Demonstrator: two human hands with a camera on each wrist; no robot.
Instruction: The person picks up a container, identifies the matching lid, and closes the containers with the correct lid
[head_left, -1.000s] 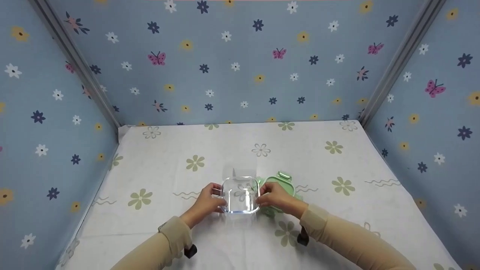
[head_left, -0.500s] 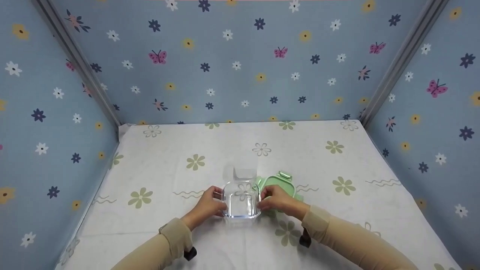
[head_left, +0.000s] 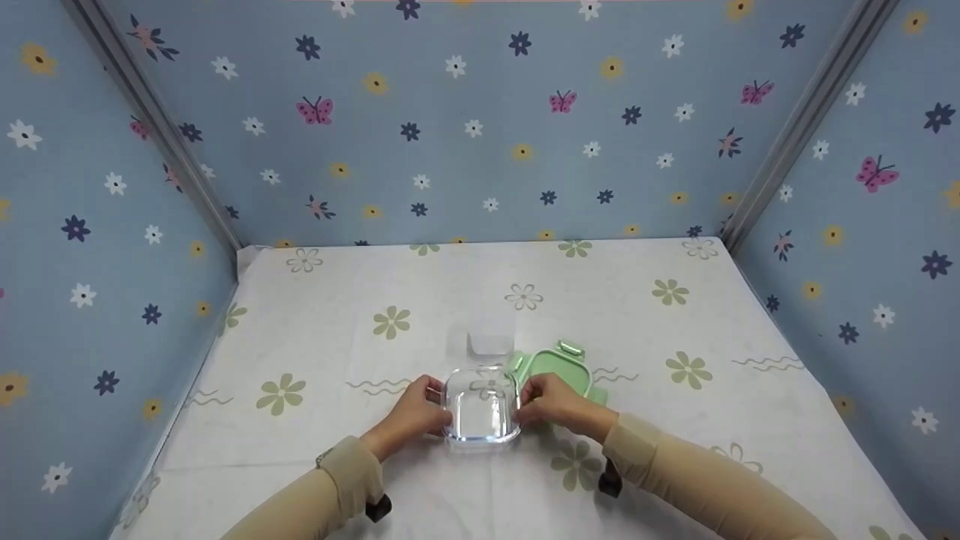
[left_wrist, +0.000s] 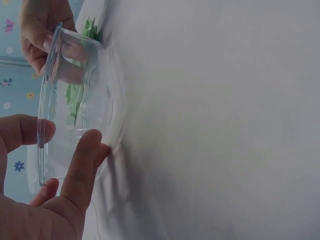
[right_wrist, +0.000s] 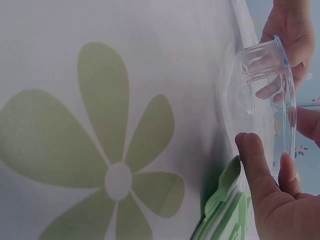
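Note:
Both hands hold a clear square glass food container (head_left: 482, 411) by opposite sides, its open top facing up. My left hand (head_left: 411, 414) grips the left wall, with the thumb at the rim and fingers along the outside in the left wrist view. On the other side my right hand (head_left: 556, 403) grips the right wall in the same way. The container's base (left_wrist: 114, 107) is right at the cloth. A green lid (head_left: 561, 369) with side clips lies just right of the container, partly hidden behind my right hand.
Behind the container stands a pale, see-through box-like piece (head_left: 491, 341). A white cloth (head_left: 315, 330) with green flowers covers the table. Blue patterned walls (head_left: 480, 165) enclose its back and both sides.
Both hands have brought the glass container slightly toward the person and lower, down to the cloth. The pale piece behind it shows more fully; the green lid has stayed put.

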